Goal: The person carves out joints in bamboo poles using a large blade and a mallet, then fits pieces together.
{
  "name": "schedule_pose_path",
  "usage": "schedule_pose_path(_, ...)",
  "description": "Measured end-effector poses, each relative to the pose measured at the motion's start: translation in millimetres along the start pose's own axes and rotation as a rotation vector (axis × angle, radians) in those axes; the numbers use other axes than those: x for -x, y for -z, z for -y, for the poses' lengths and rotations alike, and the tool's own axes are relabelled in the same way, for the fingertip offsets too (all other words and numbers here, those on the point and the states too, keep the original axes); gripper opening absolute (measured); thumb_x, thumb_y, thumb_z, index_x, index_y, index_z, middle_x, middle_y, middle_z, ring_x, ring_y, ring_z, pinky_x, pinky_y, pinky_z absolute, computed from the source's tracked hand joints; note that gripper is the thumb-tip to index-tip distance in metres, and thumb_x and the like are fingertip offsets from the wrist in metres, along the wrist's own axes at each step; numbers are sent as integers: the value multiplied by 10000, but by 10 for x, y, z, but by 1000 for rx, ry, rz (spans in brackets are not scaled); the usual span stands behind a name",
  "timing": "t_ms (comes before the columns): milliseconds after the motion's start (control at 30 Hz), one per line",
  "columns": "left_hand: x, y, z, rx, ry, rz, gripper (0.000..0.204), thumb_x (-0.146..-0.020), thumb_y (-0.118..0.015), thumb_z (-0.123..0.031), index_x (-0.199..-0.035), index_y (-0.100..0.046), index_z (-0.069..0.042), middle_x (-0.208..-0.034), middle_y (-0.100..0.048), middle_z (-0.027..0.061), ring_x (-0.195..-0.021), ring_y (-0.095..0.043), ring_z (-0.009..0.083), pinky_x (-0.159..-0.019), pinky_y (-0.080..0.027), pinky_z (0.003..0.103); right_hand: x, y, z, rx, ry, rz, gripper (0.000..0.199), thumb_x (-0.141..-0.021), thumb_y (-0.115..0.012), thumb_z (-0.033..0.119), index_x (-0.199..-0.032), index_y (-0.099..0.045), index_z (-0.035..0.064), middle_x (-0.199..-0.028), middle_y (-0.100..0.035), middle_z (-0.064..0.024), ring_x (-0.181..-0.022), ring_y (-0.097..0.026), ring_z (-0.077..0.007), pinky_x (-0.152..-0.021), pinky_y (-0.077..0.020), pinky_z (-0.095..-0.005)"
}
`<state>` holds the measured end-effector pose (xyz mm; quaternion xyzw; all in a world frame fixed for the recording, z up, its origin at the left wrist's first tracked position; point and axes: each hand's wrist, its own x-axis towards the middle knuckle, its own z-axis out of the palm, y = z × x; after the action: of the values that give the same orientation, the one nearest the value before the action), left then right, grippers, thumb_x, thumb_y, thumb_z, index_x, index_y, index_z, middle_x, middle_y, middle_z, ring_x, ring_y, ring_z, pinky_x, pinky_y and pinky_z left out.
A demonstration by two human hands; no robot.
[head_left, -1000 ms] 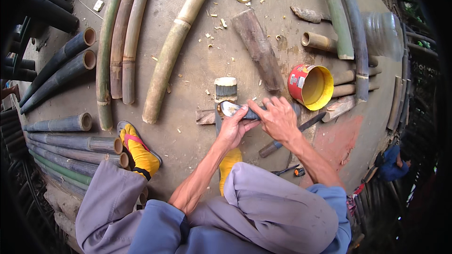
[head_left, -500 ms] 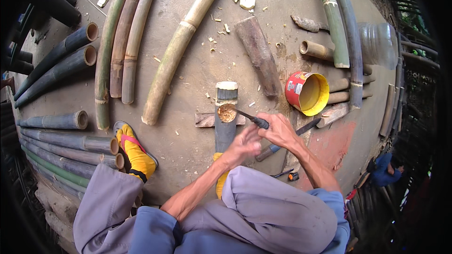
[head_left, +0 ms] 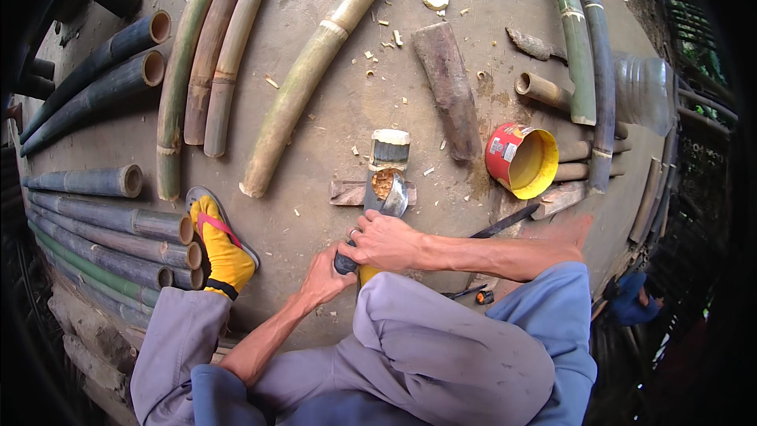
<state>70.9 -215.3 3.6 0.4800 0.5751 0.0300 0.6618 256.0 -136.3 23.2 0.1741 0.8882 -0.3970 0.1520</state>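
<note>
We note bare concrete floor between long bamboo poles, right hand and left hand both clenched around short grey-green bamboo section, its cut end just beyond our knuckles.

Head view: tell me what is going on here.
A person crouches on a concrete floor among bamboo poles. The right hand and left hand both grip a dark-handled curved blade, its tip inside the open end of a short bamboo piece. A red and yellow can lies nearby.

Bamboo poles, can on concrete floor
</note>
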Motion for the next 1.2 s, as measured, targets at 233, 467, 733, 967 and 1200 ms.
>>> schedule_pose_path(233,-292,736,-174,-481,-153,-261,313,-587,-763,-147,-857,-635,-53,-747,-631,162,-715,-634,383,-658,-518,446,-406,38,-175,-170,-189,-353,445,-799,-611,91,-1232,-510,76,-932,-612,-165,-926,-605,-329,-822,-490,-424)
schedule_pose_path(467,-767,1258,-1259,-1033,-554,-171,258,-562,-719,-148,-790,-638,-61,-739,-641,110,-690,-647,310,-622,-521,423,-276,198,-253,-505,-409,-1023,676,-691,-728,14,-1311,-459,15,-988,-581,-202,-907,-605,-364,-808,-499,-436)
schedule_pose_path(733,-342,801,-329,-453,-96,-325,312,-543,-738,-128,-840,-677,-56,-786,-671,159,-722,-661,336,-673,-540,400,-374,213,-190,-304,-250,-385,360,-815,-585,93,-1173,-542,91,-939,-630,-190,-935,-621,-356,-794,-519,-436)
schedule_pose_path(967,-534,1088,-617,-591,-301,-279,297,-518,-740,-141,-798,-667,-74,-725,-638,119,-671,-639,327,-644,-523,406,-382,296,-236,-371,-349,-620,458,-759,-625,26,-1201,-509,66,-981,-611,-170,-965,-602,-351,-851,-490,-439)
schedule_pose_path(1200,-627,1244,-1036,-795,-324,-231,287,-521,-717,-130,-786,-643,-51,-735,-634,135,-694,-636,334,-639,-509,425,-362,296,-207,-414,-311,-797,505,-775,-587,40,-1272,-495,45,-945,-625,-183,-906,-606,-350,-819,-488,-422)
